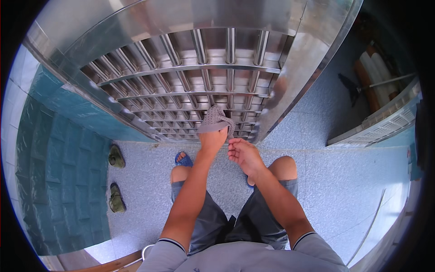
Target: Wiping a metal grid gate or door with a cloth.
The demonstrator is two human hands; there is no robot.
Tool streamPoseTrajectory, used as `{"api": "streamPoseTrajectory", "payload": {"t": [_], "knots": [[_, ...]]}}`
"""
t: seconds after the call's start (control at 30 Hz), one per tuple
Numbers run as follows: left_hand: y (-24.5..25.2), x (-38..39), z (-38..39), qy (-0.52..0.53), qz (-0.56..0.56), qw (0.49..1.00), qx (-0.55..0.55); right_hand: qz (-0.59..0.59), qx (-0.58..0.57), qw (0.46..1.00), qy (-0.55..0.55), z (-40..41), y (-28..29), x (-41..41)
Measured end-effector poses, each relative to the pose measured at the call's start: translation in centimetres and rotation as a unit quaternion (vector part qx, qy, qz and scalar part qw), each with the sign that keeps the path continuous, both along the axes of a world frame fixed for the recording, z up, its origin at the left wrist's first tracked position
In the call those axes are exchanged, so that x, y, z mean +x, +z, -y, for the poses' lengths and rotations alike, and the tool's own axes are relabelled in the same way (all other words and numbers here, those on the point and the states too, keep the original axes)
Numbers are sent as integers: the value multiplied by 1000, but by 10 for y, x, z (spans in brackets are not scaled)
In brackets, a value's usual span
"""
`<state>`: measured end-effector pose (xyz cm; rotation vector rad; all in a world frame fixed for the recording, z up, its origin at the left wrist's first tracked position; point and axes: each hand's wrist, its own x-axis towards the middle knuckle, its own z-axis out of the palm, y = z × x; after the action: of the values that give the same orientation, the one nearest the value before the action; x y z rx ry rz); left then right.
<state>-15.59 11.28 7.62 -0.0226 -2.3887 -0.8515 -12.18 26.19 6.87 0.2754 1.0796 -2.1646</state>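
A grey-purple dotted cloth (pixel 214 119) covers the fingers of my left hand (pixel 213 138), which grips it against the lower bars of a stainless steel door (pixel 319 57). Folds of the cloth hide those fingertips. Just below and to the right, my right hand (pixel 245 154) is raised with its fingers loosely curled and nothing visible in it. Its fingertips come close to the cloth's hanging edge; I cannot tell if they touch. Vertical steel bars (pixel 230 46) crossed by flat horizontal strips (pixel 190 69) fill the door's frame, with metal sheet behind them.
Teal wall tiles (pixel 68 176) rise at the left, beside two green shoes (pixel 116 156) on the speckled floor (pixel 142 190). A doorway opens right of the door, by a low wall edge (pixel 377 125). Wooden furniture (pixel 125 260) shows at lower left. I wear blue slippers (pixel 184 160).
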Motion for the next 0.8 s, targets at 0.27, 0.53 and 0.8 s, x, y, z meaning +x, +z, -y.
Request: {"api": "streamPoseTrajectory", "payload": {"t": [0.27,0.53,0.8], "knots": [[-4,0,-18,34,2,998,-44,8,6,1000,-10,5,-6,0],[7,-3,-15,69,14,992,-100,-5,15,1000,-4,3,1,0],[-2,10,-14,73,47,991,-106,1,42,999,8,7,-5,1]]}}
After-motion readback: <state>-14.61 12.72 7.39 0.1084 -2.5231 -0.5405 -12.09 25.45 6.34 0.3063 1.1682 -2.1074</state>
